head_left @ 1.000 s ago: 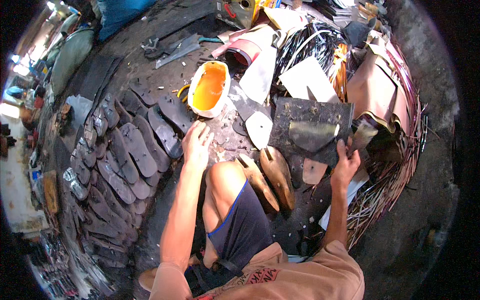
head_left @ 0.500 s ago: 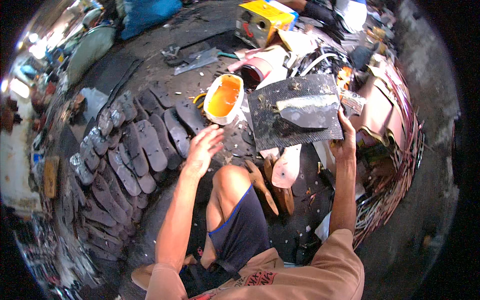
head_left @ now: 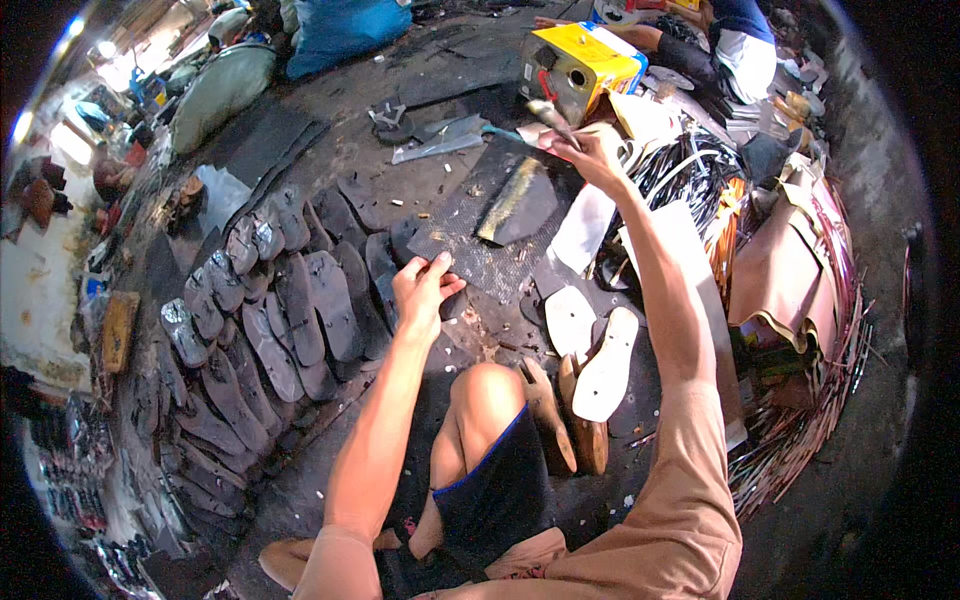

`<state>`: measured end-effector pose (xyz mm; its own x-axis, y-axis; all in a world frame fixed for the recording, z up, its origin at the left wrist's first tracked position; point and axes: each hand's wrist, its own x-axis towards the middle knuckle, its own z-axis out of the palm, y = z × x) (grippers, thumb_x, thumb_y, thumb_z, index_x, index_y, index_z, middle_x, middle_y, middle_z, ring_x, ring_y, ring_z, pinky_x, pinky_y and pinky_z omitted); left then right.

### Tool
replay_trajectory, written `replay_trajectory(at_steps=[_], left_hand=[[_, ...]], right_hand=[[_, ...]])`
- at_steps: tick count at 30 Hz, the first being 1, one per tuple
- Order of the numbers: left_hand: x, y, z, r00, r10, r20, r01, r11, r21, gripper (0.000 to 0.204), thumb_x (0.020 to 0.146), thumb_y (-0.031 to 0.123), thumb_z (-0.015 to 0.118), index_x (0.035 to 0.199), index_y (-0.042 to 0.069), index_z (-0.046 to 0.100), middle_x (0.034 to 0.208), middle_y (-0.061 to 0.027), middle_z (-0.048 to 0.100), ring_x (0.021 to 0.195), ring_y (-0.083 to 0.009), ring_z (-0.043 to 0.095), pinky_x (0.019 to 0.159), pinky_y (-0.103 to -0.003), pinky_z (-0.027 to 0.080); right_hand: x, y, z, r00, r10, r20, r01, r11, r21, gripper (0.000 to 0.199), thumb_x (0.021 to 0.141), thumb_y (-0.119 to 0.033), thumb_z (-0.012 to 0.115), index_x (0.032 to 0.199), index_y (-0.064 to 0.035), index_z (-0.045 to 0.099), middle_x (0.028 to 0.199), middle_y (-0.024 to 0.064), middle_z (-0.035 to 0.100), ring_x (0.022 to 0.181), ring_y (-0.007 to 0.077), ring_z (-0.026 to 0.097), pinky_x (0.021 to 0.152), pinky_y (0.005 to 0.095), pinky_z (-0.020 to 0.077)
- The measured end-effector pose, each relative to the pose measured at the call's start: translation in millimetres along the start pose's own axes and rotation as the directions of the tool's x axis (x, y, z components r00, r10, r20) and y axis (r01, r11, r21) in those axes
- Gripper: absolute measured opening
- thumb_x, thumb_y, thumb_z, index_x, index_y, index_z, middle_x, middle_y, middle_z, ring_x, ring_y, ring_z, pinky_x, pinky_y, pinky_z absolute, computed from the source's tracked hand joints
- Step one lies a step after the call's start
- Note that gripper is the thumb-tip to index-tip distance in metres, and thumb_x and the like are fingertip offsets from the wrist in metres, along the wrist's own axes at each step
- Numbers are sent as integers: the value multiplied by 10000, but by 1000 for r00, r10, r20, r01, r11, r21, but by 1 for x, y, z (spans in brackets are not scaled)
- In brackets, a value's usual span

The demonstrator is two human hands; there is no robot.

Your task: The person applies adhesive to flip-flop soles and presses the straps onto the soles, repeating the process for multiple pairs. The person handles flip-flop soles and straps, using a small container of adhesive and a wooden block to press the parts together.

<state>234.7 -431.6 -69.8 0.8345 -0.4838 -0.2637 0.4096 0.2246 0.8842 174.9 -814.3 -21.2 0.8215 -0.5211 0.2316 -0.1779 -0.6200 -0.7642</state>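
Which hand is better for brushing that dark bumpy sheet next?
Probably the right hand: it holds the brush, near the far end of the dark bumpy sheet. The left hand has no brush; its fingertips are at the near edge.

A floor-level footwear workshop is indicated by the rows of dark sandal soles [head_left: 330,305] laid out across the grimy floor [head_left: 325,108], and by the foot-shaped wooden forms [head_left: 548,412] and pale sole-shaped pieces [head_left: 606,368] placed to their right. Folded pinkish sheet material [head_left: 782,262] and bundles of thin strips [head_left: 800,435] are heaped along the right side, while a brush [head_left: 545,113] is held near a dark textured sheet [head_left: 465,245]. A yellow-topped metal can [head_left: 590,62] and stuffed sacks [head_left: 345,38] are kept farther back, where another person [head_left: 742,55] is partly seen.
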Motion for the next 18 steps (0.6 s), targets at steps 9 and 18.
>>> replay_trajectory(at_steps=[9,18], left_hand=[[5,-30,-44,988,-125,94,134,987,-92,161,1010,114,717,1031,-11,618,994,-140,709,944,-272,752,878,-454,669],[-200,22,-197,959,-114,-258,189,939,287,470,1069,185,650,1483,-18,561,1383,-188,647,1227,-275,655,1047,-423,563]], right_hand=[[-45,-66,50,981,-193,24,189,917,-351,450,978,-419,735,1173,-14,718,1021,241,732,960,430,708,856,499,545],[-298,-121,-50,928,364,-78,-370,925,-89,236,1041,-175,715,1119,48,718,908,37,711,868,84,644,802,282,552]])
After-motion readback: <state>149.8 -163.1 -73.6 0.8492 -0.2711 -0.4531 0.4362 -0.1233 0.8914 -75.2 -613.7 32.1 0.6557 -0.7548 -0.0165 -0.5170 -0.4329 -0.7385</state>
